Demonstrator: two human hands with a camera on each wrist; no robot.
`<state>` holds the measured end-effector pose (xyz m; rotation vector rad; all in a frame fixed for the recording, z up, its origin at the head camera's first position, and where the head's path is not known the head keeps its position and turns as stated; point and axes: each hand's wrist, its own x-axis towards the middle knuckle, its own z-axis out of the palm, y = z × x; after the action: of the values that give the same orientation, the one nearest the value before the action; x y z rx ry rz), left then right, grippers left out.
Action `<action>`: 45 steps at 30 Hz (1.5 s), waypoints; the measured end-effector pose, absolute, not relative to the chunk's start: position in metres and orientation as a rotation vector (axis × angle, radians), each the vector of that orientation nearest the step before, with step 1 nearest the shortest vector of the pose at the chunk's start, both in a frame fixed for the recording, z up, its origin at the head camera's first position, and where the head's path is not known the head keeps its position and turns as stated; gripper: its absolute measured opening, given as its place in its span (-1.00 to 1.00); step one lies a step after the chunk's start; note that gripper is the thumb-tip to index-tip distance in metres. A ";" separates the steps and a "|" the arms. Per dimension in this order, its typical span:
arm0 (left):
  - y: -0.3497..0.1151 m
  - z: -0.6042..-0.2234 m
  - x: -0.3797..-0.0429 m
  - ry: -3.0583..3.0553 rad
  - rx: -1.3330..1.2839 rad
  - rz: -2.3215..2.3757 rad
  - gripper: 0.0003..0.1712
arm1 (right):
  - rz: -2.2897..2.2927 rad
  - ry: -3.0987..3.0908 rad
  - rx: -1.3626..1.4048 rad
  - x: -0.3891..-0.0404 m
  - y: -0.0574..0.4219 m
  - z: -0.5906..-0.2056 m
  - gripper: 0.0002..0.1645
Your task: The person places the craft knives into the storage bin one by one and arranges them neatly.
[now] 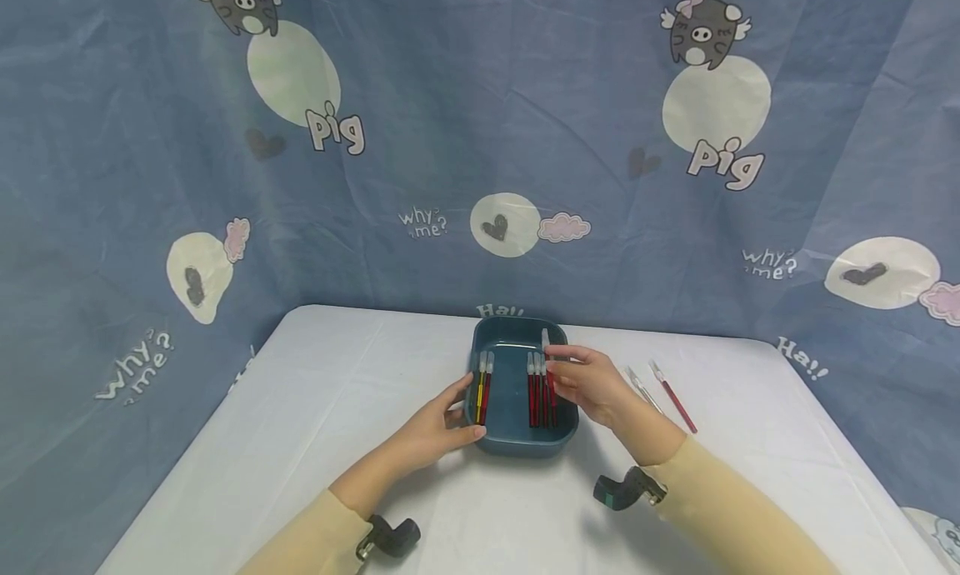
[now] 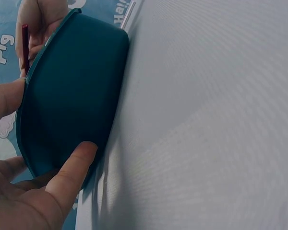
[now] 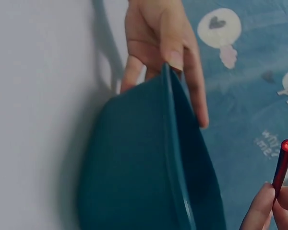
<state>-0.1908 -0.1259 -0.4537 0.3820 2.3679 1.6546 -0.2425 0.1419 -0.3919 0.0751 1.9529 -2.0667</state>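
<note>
A dark teal plastic box (image 1: 517,452) stands on the table. My left hand (image 1: 431,432) touches its left side with spread, fairly straight fingers, the thumb near the front corner. My right hand (image 1: 588,382) pinches a red craft knife (image 3: 284,165) with a clear cap over the right part of the box. In the head view the fingers partly cover it. Beside it, several red capped craft knives (image 1: 534,400) lie side by side in the box. Along the box's left wall lie a yellow craft knife (image 1: 480,396) and a red one (image 1: 487,392).
Right of the box, a silver craft knife (image 1: 643,389) and another red craft knife (image 1: 677,402) lie on the white tablecloth (image 1: 360,350), close to the right forearm. A blue printed curtain (image 1: 420,142) hangs behind the table.
</note>
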 end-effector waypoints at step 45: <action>-0.127 -0.452 -0.190 2.362 0.391 1.644 0.02 | -1.948 2.018 0.178 -0.265 0.071 -0.432 -0.58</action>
<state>-0.1905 -0.1267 -0.4523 0.3907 2.3616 1.6441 -0.2646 0.0708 -0.4324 0.1775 2.0184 -1.9477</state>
